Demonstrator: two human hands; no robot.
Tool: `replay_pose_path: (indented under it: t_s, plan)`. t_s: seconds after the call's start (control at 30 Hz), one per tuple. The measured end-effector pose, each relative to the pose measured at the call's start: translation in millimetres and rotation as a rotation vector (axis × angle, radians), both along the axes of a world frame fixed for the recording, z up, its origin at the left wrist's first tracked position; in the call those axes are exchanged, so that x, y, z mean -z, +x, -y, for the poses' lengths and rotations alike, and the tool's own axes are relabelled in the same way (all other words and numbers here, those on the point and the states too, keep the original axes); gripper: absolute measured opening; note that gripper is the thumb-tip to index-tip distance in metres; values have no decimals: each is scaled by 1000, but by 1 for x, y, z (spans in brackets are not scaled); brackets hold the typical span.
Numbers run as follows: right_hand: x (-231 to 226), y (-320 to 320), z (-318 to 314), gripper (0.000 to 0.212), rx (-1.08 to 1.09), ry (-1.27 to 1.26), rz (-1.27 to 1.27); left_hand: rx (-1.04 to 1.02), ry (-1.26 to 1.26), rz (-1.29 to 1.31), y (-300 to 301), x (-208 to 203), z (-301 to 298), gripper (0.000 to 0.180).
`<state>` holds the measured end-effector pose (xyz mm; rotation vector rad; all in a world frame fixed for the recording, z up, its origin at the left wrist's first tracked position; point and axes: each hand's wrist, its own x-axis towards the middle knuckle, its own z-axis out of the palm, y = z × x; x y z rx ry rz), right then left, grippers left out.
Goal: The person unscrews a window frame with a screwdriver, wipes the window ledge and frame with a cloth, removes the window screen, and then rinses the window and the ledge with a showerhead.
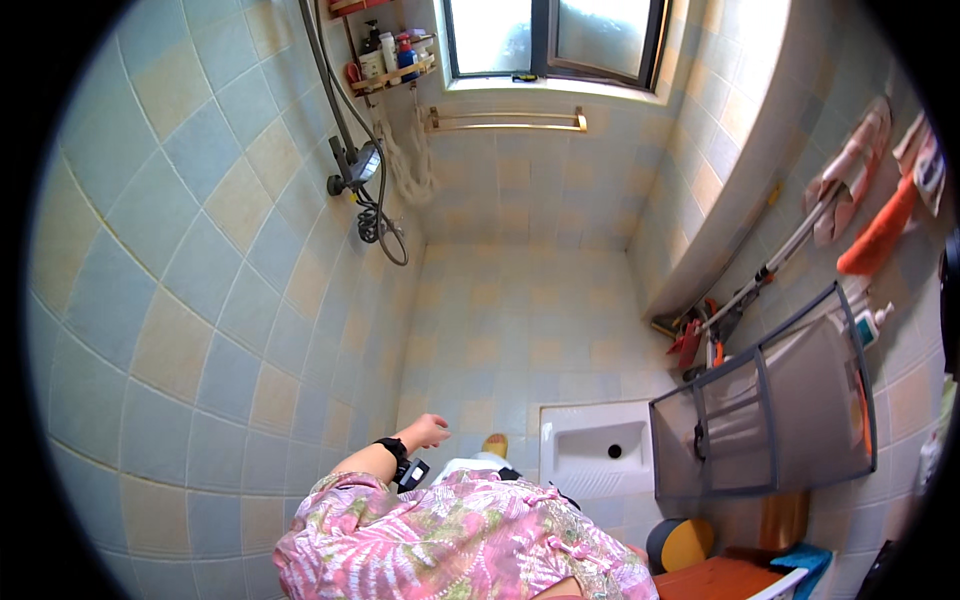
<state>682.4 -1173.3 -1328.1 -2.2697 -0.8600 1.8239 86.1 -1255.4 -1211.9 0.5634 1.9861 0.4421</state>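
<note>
My left hand (430, 432) hangs in the air over the tiled floor, near the left wall, with its fingers loosely bent and nothing visible in them. A black band (393, 450) with a small device circles that wrist. Below the hand and a little to its right, a foot in a yellow-brown slipper (496, 444) shows on the floor. My pink patterned clothing (450, 535) fills the lower middle. My right hand is out of sight.
A white squat toilet (575, 440) is set in the floor, beside a grey-framed mesh panel (730, 425). A shower head (365, 165) and hose hang on the left wall. Long-handled cleaning tools (745, 290) lean at right. A window (555, 40) stands at the back.
</note>
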Motion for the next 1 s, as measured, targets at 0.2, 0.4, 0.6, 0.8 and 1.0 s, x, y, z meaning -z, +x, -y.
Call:
replay_pose_path:
  t_s: [0.2,0.4,0.6,0.8,1.0]
  plan:
    - [1,-39,-72,36,-127,-65,135,65,286,-23,-75,-5,-85,40]
    - [-79,-199,-172,25,-410,106,91,48,833,-180,-191,-159,-172,27]
    - [-76,-315,-285,35,-401,204,-111,26,1035,-512,-271,-298,-216,31]
    - [-51,-362,-367,31,-599,84,52,48,848,-499,-294,-305,-243,32]
    - [-28,-408,-464,26,-696,23,36,53,585,-595,-326,-307,-302,34]
